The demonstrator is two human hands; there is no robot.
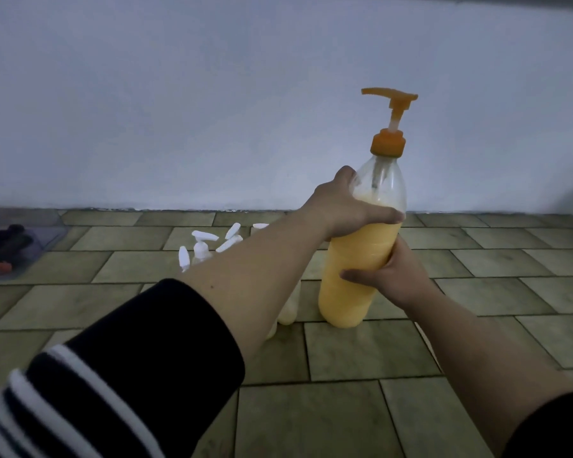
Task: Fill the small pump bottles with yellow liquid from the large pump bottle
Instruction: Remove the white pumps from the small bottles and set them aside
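Large pump bottle [354, 279] is stood upright on the tiled floor [344, 352], close to the white wall [212, 110]. It is filled with yellow liquid up to roughly the shoulder; the top section is clear. Orange pump head [389, 97] is raised, nozzle pointed left.

Left hand [348, 206] is wrapped around the bottle's upper shoulder, thumb laid across the front at the liquid line. Right hand [391, 276] is gripped around the mid body from the right side, thumb across the front. Both hands are closed on the bottle; no pinch, full-palm hold.

Small pump bottles [201, 251] are grouped on the floor to the left of the large one, farther back, mostly hidden behind the left forearm. White pump tops are seen pointing in various directions. Two more small bottle bases [286, 314] are visible just beside the large bottle's foot, below the forearm; fill level cannot be told.

A black sleeve with white stripes [113, 375] is pushed up on the left arm. A dark tray with blurred items [14, 249] is seen at the far left edge.
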